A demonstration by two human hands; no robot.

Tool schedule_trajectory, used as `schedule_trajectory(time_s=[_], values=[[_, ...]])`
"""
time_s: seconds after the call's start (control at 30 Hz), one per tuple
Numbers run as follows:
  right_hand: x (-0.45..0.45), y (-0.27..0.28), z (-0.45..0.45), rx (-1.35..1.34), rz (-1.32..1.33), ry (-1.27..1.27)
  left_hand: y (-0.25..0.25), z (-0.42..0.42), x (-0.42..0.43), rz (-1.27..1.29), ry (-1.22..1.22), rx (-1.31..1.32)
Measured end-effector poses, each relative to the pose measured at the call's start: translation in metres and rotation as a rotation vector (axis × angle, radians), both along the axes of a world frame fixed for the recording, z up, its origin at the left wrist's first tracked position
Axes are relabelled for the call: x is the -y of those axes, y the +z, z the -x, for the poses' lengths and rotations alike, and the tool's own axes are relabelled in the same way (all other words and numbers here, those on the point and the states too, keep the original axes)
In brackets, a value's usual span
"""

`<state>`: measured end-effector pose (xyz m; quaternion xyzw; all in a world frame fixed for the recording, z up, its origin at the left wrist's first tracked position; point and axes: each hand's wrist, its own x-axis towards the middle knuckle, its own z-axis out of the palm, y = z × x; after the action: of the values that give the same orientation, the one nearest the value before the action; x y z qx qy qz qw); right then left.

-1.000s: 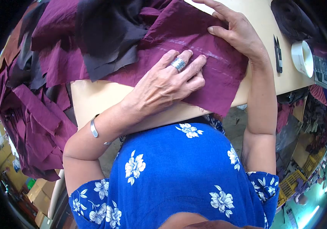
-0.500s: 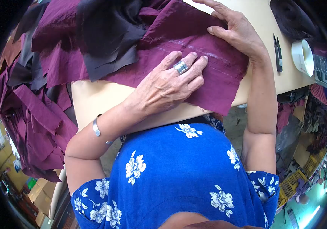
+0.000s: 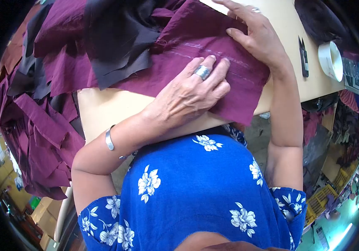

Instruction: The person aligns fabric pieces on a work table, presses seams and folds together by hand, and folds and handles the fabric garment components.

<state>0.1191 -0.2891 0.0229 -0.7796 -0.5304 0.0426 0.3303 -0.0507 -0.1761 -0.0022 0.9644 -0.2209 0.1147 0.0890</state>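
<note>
A maroon cloth (image 3: 246,96) with pale streaks across it lies on the cream table (image 3: 112,102), its front corner hanging past the edge. My left hand (image 3: 192,90), with a wide silver ring and a bracelet on the wrist, rests palm down on this cloth with its fingers spread. Near the cloth's far right edge is my right hand (image 3: 259,37), thumb and fingers apart, the thumb tip by the cloth. Dark grey cloth (image 3: 118,46) lies over more maroon cloth to the left.
Maroon strips (image 3: 41,129) hang off the table's left side. On the right are black thread snips (image 3: 303,58), a white roll or ring (image 3: 330,61) and a dark rolled cloth (image 3: 321,21). A yellow crate (image 3: 321,203) stands below right.
My left hand has shifted slightly right and toward the table's front edge. My right hand has moved a little left, with its fingers lifted and a ring now showing.
</note>
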Motion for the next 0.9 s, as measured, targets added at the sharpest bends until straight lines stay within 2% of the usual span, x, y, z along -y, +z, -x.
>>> schedule_trajectory(time_s=[0.07, 0.13, 0.2, 0.23, 0.33, 0.37, 0.4, 0.6, 0.7, 0.73, 0.9], values=[[0.009, 0.005, 0.01, 0.265, 0.029, -0.139, -0.005, 0.002, -0.001, 0.028, 0.025, 0.006], [0.017, 0.006, 0.025, 0.372, -0.055, -0.201, -0.007, 0.005, -0.001, -0.004, 0.043, 0.047], [0.025, -0.001, 0.041, 0.324, -0.249, -0.182, -0.004, 0.006, -0.001, -0.034, 0.05, 0.033], [0.033, -0.002, 0.056, 0.078, -0.159, -0.199, -0.005, 0.006, -0.001, -0.034, 0.049, 0.043], [0.037, -0.016, 0.078, 0.023, -0.109, -0.16, -0.004, 0.008, -0.005, -0.036, 0.065, 0.044], [0.04, -0.023, 0.079, 0.13, -0.149, -0.128, -0.003, 0.008, -0.007, -0.036, 0.073, 0.039], [0.044, -0.026, 0.079, 0.134, -0.142, -0.116, 0.003, 0.009, -0.01, -0.004, 0.102, -0.034], [0.044, -0.024, 0.083, 0.12, -0.163, -0.133, -0.001, 0.015, -0.039, -0.017, 0.173, 0.011], [0.018, -0.024, 0.097, 0.274, -0.059, -0.096, -0.006, 0.014, -0.04, 0.008, 0.162, 0.086], [0.013, -0.034, 0.1, 0.408, -0.033, -0.07, -0.007, 0.014, -0.041, 0.006, 0.184, 0.057], [0.057, -0.029, 0.093, 0.368, 0.004, -0.142, -0.005, 0.018, -0.051, 0.029, 0.215, 0.028]])
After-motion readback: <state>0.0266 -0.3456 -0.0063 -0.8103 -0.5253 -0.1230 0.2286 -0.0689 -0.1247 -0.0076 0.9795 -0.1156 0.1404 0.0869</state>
